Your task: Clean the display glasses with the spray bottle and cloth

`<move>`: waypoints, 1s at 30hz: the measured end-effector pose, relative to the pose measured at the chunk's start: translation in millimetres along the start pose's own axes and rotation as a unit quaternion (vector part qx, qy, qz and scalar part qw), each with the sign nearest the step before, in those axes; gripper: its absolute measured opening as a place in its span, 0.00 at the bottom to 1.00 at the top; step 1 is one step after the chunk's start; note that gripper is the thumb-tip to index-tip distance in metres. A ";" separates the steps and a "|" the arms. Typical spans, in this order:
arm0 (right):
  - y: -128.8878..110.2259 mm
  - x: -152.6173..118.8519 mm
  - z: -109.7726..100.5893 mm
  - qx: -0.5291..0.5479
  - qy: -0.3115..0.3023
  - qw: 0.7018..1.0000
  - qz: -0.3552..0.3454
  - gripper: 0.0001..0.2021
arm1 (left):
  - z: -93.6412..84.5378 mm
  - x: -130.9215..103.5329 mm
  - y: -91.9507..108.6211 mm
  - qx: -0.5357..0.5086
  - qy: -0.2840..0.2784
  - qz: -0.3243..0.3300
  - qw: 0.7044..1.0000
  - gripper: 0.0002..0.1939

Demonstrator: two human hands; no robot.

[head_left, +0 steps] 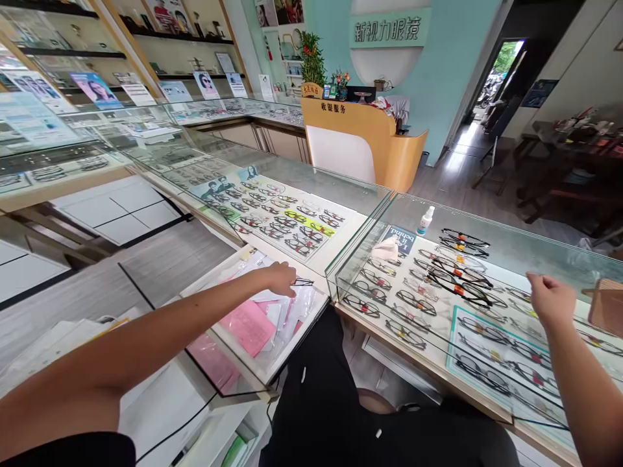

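My left hand (281,279) is closed on a thin dark pair of glasses (304,282), over an open drawer (221,275) with pink papers (248,327) and clear plastic sleeves. My right hand (552,299) is over the right glass counter, its fingers curled together; whether it holds something small is hidden. Below and left of it, rows of glasses (416,302) lie inside the case. Several dark frames (460,279) are near the middle of that counter.
On the right counter stand a spray bottle (425,221) and a pink cloth (386,249). A wooden box (607,308) is at the far right. Behind are a cash desk (350,117) and glass display cases (272,207). My legs are below the counter edge.
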State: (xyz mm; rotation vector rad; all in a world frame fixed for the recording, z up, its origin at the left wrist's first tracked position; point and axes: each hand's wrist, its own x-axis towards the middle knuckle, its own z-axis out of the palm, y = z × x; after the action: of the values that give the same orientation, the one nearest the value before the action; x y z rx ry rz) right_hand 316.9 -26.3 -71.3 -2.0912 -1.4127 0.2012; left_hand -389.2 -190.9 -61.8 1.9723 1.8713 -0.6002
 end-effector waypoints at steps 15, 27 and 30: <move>-18.8 -6.4 -0.4 -0.080 -0.066 0.992 0.077 0.17 | -0.4 169.4 11.9 0.066 0.276 0.079 0.956 0.35; -4.7 -5.1 0.3 -0.086 -0.077 0.989 0.088 0.28 | -32.9 311.9 47.9 -0.008 0.316 0.103 0.943 0.36; -0.4 -3.9 -0.2 -0.102 -0.080 0.988 0.084 0.29 | -33.0 336.1 55.3 -0.010 0.308 0.110 0.945 0.35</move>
State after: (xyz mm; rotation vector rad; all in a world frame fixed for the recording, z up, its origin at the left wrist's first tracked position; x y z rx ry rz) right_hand 315.0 -29.8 -71.7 -2.4122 -1.3998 0.3085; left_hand -320.2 107.6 -214.1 2.5079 1.9074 0.1272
